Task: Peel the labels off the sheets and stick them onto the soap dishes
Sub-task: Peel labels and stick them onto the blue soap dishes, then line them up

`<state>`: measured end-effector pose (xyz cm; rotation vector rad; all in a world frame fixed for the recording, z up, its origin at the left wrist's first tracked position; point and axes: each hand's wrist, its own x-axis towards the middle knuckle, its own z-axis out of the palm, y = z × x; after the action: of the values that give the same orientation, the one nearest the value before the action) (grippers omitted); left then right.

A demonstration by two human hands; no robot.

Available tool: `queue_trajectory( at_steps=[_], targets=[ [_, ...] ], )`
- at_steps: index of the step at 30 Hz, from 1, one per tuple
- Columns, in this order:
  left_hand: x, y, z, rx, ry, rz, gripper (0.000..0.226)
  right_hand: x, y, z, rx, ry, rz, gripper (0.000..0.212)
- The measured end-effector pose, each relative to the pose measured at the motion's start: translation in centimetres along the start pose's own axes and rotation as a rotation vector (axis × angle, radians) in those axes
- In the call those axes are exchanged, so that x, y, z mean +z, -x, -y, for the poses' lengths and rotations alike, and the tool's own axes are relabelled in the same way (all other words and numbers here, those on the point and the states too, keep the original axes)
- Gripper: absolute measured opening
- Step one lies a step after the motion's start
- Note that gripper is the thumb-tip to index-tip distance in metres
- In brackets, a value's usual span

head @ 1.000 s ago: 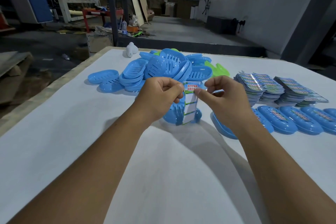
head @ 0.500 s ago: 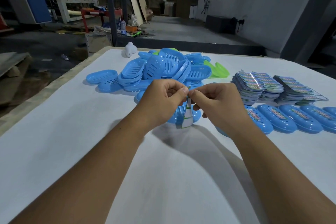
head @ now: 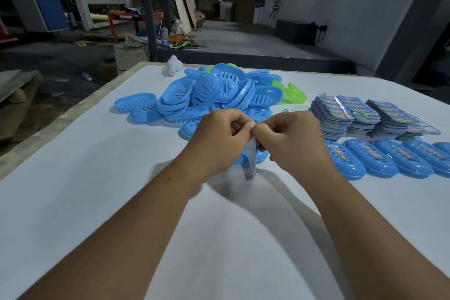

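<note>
Where sheet (head: 252, 161) faced camera second ago, now turned edge-on, hanging between hands over table (head: 73, 178) — peel likely starting. Left hand (head: 219, 140) and right hand (head: 292, 139) both pinch its top edge. Behind: dish pile (head: 209, 95); right: sheet stacks (head: 345, 114), labelled dishes (head: 379, 161) — nothing blocking.

Quick count of what's on the table

Two hands, one sheet (head: 252, 158) held, five labelled dishes (head: 365, 161) in a row, three label stacks (head: 341, 114), two green dishes (head: 292, 95), one white thing (head: 173, 66). Blue pile (head: 211, 95): can't count it.
</note>
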<state>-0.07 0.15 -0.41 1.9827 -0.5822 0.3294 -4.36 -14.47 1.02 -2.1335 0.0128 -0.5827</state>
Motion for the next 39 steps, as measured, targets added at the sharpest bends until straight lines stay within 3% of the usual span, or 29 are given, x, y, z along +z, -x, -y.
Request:
queue_trajectory(
  at_steps=[23, 27, 30, 35, 39],
  targets=[
    [-0.2, 0.1, 0.0, -0.046, 0.005, 0.032, 0.013, -0.3, -0.2, -0.4, 0.001, -0.103, 0.091, 0.015],
    [-0.3, -0.2, -0.2, -0.134, 0.137, 0.021, 0.017, -0.3, -0.8, -0.7, 0.007, -0.238, 0.051, 0.017],
    [-0.5, -0.5, -0.5, -0.214, 0.290, -0.004, 0.026, -0.5, -1.2, -1.0, 0.119, -0.339, 0.024, 0.020],
    [-0.6, -0.7, -0.2, -0.311, 0.327, -0.056, 0.027, -1.0, -1.2, -0.7, 0.193, -0.611, 0.177, 0.028],
    [-0.4, -0.9, 0.2, -0.303, 0.316, -0.077, 0.022, -1.2, -1.0, -0.5, 0.214, -0.739, 0.283, 0.019]
  ],
)
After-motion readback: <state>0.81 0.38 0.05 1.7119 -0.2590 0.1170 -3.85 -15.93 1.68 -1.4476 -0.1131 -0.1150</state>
